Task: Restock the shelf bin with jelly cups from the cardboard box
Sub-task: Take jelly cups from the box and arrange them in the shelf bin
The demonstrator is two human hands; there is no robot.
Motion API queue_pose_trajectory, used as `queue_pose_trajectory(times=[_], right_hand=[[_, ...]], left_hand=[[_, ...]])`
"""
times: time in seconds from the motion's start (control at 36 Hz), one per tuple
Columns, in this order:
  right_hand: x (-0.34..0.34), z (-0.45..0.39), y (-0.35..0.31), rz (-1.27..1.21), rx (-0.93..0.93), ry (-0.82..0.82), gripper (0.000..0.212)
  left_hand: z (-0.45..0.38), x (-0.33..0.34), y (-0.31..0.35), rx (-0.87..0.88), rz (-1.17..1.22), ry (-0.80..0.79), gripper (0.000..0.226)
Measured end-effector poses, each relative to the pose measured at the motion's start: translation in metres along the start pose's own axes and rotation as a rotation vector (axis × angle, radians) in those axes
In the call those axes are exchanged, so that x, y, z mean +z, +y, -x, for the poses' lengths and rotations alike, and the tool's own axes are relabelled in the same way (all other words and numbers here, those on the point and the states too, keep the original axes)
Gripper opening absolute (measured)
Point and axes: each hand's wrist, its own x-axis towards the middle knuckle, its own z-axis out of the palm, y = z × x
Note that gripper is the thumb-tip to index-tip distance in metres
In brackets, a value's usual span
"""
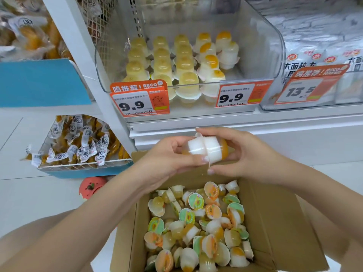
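Both hands, left hand point(170, 154) and right hand point(241, 152), pinch two jelly cups point(206, 149) with curled fingers above the cardboard box point(275, 222), near the shelf bin point(275, 46). Held rim to rim, one could slip back into the box or topple the bin's standing rows.

Two bare forearms enter from 7 and 4 o'clock, no sleeves, no watch, no bracelets, no rings visible. Left hand point(172, 154) and right hand point(241, 152): slim fingers, nails medium length with pale glossy polish, lighter at the tips. Bare knee at 8 o'clock, clothing not visible.
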Motion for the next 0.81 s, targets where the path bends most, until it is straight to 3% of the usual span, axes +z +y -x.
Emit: queue_pose_trajectory(times=[0.31,0.39,0.47,0.53,0.64,0.72,0.81], right_hand=[[-0.004,0.002,-0.007,0.129,0.029,0.065,0.061],[-0.010,0.001,-0.012,0.091,-0.001,0.122,0.056],[-0.030,0.002,-0.030,0.072,-0.056,0.285,0.051],[-0.053,0.000,-0.051,0.223,-0.085,0.404,0.057],[-0.102,-0.025,-0.088,0.631,-0.065,0.542,0.063],[-0.124,-0.058,-0.099,0.943,-0.022,0.490,0.063],[-0.137,-0.096,-0.093,1.189,0.046,0.292,0.062]], left_hand=[[0.005,0.010,-0.002,-0.173,0.209,-0.088,0.047],[0.006,0.007,0.012,-0.091,0.007,-0.082,0.044],[0.007,-0.003,0.026,0.147,-0.486,0.188,0.045],[0.003,-0.014,0.031,0.308,-0.729,0.363,0.038],[-0.007,-0.028,0.035,0.401,-0.835,0.485,0.048],[-0.012,-0.031,0.034,0.401,-0.874,0.495,0.051],[-0.015,-0.032,0.031,0.392,-0.958,0.488,0.050]])
